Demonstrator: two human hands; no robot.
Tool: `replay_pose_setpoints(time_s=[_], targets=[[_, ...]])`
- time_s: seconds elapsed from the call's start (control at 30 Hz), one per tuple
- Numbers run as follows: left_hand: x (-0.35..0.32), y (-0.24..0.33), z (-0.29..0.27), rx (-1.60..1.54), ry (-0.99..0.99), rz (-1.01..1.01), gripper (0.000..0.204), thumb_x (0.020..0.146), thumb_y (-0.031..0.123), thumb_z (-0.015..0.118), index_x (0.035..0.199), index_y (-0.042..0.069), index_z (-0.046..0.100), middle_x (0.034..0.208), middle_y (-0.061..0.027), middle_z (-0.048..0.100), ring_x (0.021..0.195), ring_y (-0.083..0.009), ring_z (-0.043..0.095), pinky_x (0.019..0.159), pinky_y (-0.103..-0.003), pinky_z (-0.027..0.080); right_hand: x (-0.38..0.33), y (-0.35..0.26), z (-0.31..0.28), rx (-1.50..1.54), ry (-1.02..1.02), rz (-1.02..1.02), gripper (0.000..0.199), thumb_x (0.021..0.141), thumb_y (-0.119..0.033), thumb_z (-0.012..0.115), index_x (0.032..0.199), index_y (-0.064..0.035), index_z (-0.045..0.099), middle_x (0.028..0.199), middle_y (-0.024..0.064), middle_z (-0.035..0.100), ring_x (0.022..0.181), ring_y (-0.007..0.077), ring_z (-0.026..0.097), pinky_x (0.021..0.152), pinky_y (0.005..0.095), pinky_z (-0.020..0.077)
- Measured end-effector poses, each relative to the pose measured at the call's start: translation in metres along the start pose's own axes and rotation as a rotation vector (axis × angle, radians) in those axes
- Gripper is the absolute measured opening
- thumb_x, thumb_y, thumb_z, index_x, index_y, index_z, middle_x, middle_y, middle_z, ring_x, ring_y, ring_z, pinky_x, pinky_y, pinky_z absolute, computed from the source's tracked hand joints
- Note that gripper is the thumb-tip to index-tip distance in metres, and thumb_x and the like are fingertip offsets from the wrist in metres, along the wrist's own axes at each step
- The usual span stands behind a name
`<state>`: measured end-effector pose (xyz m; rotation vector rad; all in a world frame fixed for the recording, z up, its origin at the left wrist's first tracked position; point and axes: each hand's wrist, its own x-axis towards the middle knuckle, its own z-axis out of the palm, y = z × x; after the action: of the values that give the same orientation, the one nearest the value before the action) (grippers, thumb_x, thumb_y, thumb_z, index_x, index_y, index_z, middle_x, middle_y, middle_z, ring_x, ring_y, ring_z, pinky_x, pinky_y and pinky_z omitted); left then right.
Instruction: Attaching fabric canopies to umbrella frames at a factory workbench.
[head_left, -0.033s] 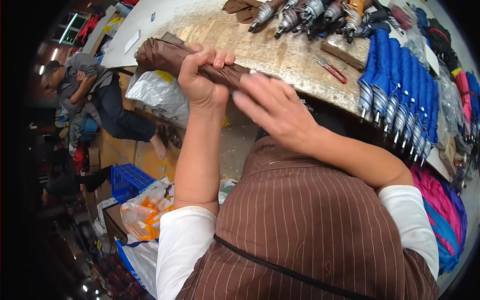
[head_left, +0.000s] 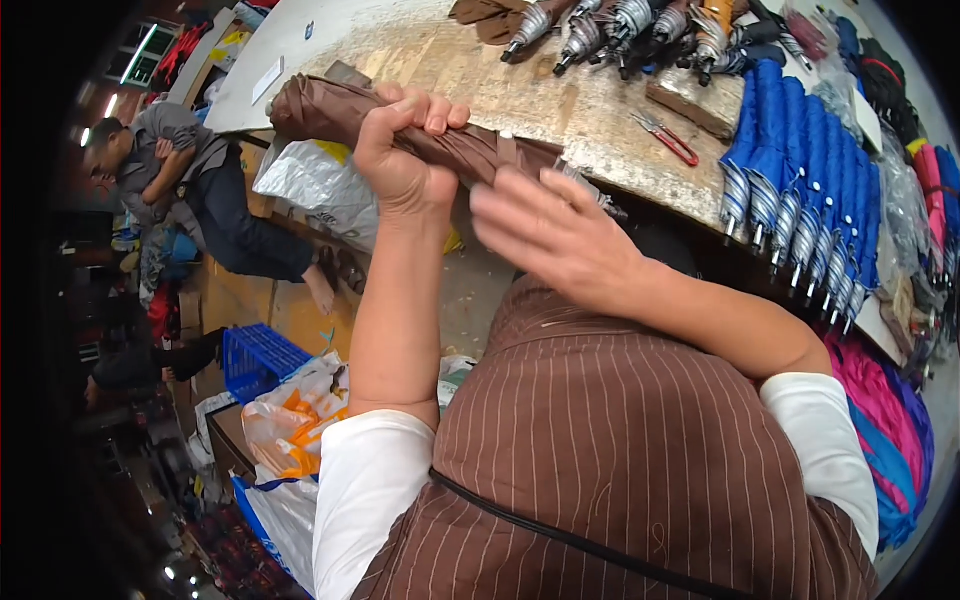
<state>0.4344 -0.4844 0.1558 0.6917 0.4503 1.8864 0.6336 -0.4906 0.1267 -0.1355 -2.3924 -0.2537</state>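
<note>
A folded brown umbrella (head_left: 345, 112) lies slantwise at the near edge of the workbench, its cloth wound into folds. My left hand (head_left: 410, 140) is wrapped round its middle, thumb on top. Just below the umbrella's right part is my right hand (head_left: 565, 235), its fingers stretched out and slightly blurred, with nothing visible in it. A short brown strap (head_left: 507, 150) with a small pale fastener shows on the cloth above those fingers. Silvery parts of the umbrella's right end (head_left: 595, 195) show past my right hand.
Red-handled snips (head_left: 668, 138) lie on the worn bench (head_left: 520, 95), near a wood block (head_left: 690, 103). Blue folded umbrellas (head_left: 790, 150) line the right edge; brown ones (head_left: 630, 25) lie at the back. A seated person (head_left: 190, 180), a blue crate (head_left: 262, 362) and plastic bags (head_left: 290, 420) are at left.
My right hand has moved slightly down and right off the umbrella's cloth, uncovering the strap and the silvery right end. My left hand keeps its grip.
</note>
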Motion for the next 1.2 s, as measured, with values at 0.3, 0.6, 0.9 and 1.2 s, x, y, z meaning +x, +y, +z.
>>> replay_pose_setpoints(time_s=[0.3,0.6,0.9,1.2], targets=[[-0.011,0.007,0.023,0.123,-0.332,-0.012,0.018,0.071,0.005,0.05,0.086,0.01,0.042,0.066,-0.0023,0.041,0.058,-0.0158,0.041,0.063,-0.034,0.039,-0.004,0.025,-0.049,0.957,0.182,0.967,0.02,0.089,-0.021,0.059,0.1,-0.005,0.063,0.089,0.0053,0.062,0.07,0.0092,0.057,0.061,0.0227,0.0474],[-0.02,-0.007,0.041,0.166,-0.147,0.074,0.016,0.069,0.007,0.053,0.08,0.011,0.042,0.065,-0.0016,0.041,0.06,-0.0147,0.041,0.065,-0.031,0.037,0.028,-0.008,-0.023,1.764,-0.522,1.264,0.027,0.089,-0.031,0.061,0.088,-0.0036,0.064,0.06,-0.0038,0.055,0.044,0.0019,0.045,0.037,0.0172,0.0345],[-0.017,0.005,-0.022,-0.474,-0.006,-0.157,0.012,0.068,0.006,0.055,0.076,0.008,0.045,0.065,0.0,0.043,0.06,-0.0136,0.042,0.067,-0.029,0.037,-0.013,0.005,0.115,1.512,0.176,0.645,0.037,0.09,-0.021,0.059,0.121,-0.0008,0.056,0.081,0.003,0.064,0.067,0.0086,0.058,0.062,0.0231,0.0488],[-0.023,-0.008,-0.017,-0.649,-0.148,-0.298,0.017,0.067,0.008,0.06,0.079,0.007,0.047,0.067,0.0003,0.046,0.06,-0.0131,0.044,0.067,-0.029,0.038,-0.006,0.036,0.062,1.747,0.043,1.037,0.038,0.086,-0.015,0.066,0.12,-0.001,0.057,0.095,0.005,0.065,0.087,0.0102,0.06,0.082,0.0238,0.0483]])
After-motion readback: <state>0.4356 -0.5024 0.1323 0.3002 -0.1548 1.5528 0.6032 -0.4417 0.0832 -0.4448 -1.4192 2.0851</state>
